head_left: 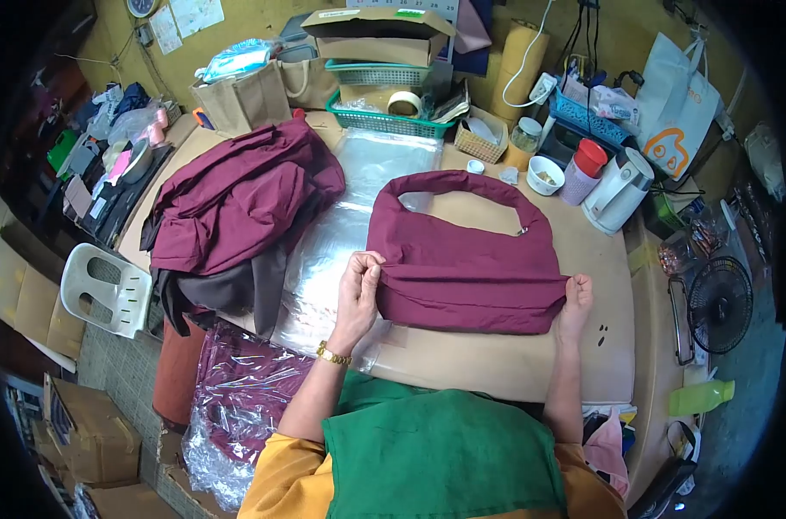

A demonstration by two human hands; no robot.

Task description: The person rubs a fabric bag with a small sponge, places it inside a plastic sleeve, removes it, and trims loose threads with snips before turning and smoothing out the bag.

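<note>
A maroon fabric shoulder bag (462, 246) lies flat on the cardboard-covered table, its strap looped away from me. My left hand (358, 290) pinches the bag's left side at a fold running across it. On the opposite side, my right hand (576, 303) is closed on the end of the same fold. The fabric looks stretched between both hands. Left of the bag lie clear plastic sleeves (332, 251), and beyond them is a heap of maroon and dark bags (237, 199).
Green baskets (393, 123) with tape stand at the back. To the right are a white bowl (545, 176), a red-lidded tumbler (583, 173) and a white kettle (616, 192). Plastic-wrapped maroon goods (237, 398) sit below the table's left front edge, near a white plastic chair (108, 290).
</note>
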